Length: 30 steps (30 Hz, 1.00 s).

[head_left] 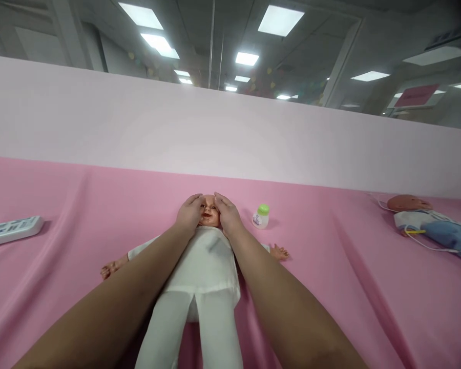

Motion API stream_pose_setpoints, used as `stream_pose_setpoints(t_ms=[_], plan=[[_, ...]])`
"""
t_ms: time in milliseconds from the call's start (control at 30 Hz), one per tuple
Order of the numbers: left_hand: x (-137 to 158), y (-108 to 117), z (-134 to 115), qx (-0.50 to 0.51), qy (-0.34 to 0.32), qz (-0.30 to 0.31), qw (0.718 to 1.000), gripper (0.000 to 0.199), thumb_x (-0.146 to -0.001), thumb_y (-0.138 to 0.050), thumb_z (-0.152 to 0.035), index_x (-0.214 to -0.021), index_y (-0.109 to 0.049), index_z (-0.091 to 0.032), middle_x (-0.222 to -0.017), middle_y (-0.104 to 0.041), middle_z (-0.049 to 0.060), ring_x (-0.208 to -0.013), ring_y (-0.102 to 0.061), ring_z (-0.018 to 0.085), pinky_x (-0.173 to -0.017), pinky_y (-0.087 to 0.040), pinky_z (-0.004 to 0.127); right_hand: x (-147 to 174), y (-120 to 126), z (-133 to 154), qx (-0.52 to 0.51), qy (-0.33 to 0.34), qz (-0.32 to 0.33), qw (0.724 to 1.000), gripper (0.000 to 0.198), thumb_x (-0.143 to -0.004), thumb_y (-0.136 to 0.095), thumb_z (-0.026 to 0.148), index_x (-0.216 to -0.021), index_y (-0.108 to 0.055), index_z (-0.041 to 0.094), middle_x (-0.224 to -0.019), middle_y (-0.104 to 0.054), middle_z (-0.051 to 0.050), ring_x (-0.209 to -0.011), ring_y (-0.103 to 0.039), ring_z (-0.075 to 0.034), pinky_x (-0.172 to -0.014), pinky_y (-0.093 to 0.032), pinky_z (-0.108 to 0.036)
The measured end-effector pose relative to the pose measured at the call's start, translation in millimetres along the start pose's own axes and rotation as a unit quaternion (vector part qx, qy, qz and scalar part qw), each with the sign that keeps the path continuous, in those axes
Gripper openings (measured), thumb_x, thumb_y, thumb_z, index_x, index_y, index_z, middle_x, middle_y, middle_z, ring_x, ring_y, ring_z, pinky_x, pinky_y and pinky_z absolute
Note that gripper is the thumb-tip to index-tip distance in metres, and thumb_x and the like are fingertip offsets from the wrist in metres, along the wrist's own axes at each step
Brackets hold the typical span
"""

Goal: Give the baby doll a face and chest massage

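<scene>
At the centre of the pink cloth (311, 230), a white-clothed doll (205, 261) lies face up, head at the far end. The left hand (189, 212) and right hand (229, 212) cup opposite sides of its head, fingers extended and pressed together. A green-capped bottle (260, 217) stands right of the head. Right edge: second doll (445, 230). Left edge: white device (13, 230).
</scene>
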<state>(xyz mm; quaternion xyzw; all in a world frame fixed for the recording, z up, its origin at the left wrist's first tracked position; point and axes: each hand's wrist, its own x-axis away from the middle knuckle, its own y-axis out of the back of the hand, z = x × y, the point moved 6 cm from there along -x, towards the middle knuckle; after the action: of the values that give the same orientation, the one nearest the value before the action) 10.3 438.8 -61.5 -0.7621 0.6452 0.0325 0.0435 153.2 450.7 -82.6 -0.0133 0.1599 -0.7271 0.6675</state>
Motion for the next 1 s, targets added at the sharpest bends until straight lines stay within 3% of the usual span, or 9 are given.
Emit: stream_pose_setpoints(t_ms=[233,367,433,567,633,833,1000], plan=[[1.9,2.9,0.9,0.051,0.038,-0.023,0.998,0.043,-0.081,-0.068,-0.036,-0.122,-0.074,-0.022,-0.11,-0.077,0.007,-0.103,-0.072,0.026,-0.084,-0.058,0.032,-2.8,0.9,-2.8,0.043,0.052,0.013,0.998,0.051,-0.084,-0.075,0.045,-0.132,-0.07,0.027,-0.146,-0.064,-0.003,-0.137,-0.057,-0.024,-0.12,-0.041,-0.041],[3.5,3.5,0.8,0.052,0.05,-0.025,0.997,0.044,-0.08,-0.072,-0.037,-0.122,-0.074,-0.023,-0.113,-0.076,0.008,-0.106,-0.071,0.027,-0.087,-0.058,0.035,-5.9,1.9,-6.1,0.055,0.058,0.016,0.997,0.051,-0.084,-0.074,0.043,-0.133,-0.07,0.027,-0.147,-0.063,-0.004,-0.138,-0.057,-0.024,-0.121,-0.04,-0.042],[6.1,2.7,-0.3,0.072,0.05,0.01,0.996,0.055,-0.079,-0.075,-0.036,-0.131,-0.068,-0.022,-0.121,-0.074,0.01,-0.11,-0.071,0.028,-0.09,-0.058,0.036,-6.7,2.8,-8.9,0.044,0.044,0.016,0.998,0.054,-0.084,-0.073,0.044,-0.135,-0.068,0.028,-0.147,-0.063,-0.003,-0.137,-0.057,-0.025,-0.119,-0.042,-0.043],[17.9,-1.8,-8.6,0.113,0.044,0.148,0.981,0.087,-0.067,-0.086,-0.023,-0.147,-0.053,-0.022,-0.136,-0.067,0.012,-0.117,-0.068,0.029,-0.096,-0.058,0.037,-4.0,4.9,-9.3,0.051,0.021,0.01,0.998,0.056,-0.086,-0.07,0.044,-0.14,-0.064,0.03,-0.149,-0.061,-0.003,-0.138,-0.057,-0.025,-0.119,-0.043,-0.044],[23.5,-1.1,-12.4,0.113,0.053,0.176,0.976,0.098,-0.06,-0.088,-0.015,-0.15,-0.048,-0.023,-0.137,-0.066,0.012,-0.117,-0.068,0.029,-0.096,-0.058,0.037,-0.4,5.6,-4.0,0.084,0.032,0.006,0.996,0.055,-0.087,-0.069,0.042,-0.14,-0.064,0.029,-0.149,-0.061,-0.003,-0.14,-0.055,-0.025,-0.121,-0.039,-0.044],[26.1,-1.4,-14.7,0.09,0.085,0.126,0.984,0.096,-0.054,-0.075,-0.006,-0.146,-0.053,-0.027,-0.124,-0.07,0.008,-0.1,-0.072,0.026,-0.081,-0.06,0.032,10.5,3.4,10.2,0.152,0.065,0.011,0.986,0.056,-0.091,-0.063,0.04,-0.145,-0.06,0.025,-0.154,-0.056,-0.005,-0.145,-0.049,-0.024,-0.125,-0.034,-0.041],[21.8,0.7,-7.8,0.066,0.068,0.066,0.993,0.093,-0.052,-0.068,-0.008,-0.143,-0.059,-0.027,-0.124,-0.069,0.008,-0.095,-0.071,0.024,-0.076,-0.058,0.031,10.4,1.4,10.8,0.173,0.068,0.02,0.982,0.056,-0.093,-0.061,0.04,-0.147,-0.059,0.025,-0.156,-0.054,-0.005,-0.148,-0.046,-0.024,-0.126,-0.032,-0.042]])
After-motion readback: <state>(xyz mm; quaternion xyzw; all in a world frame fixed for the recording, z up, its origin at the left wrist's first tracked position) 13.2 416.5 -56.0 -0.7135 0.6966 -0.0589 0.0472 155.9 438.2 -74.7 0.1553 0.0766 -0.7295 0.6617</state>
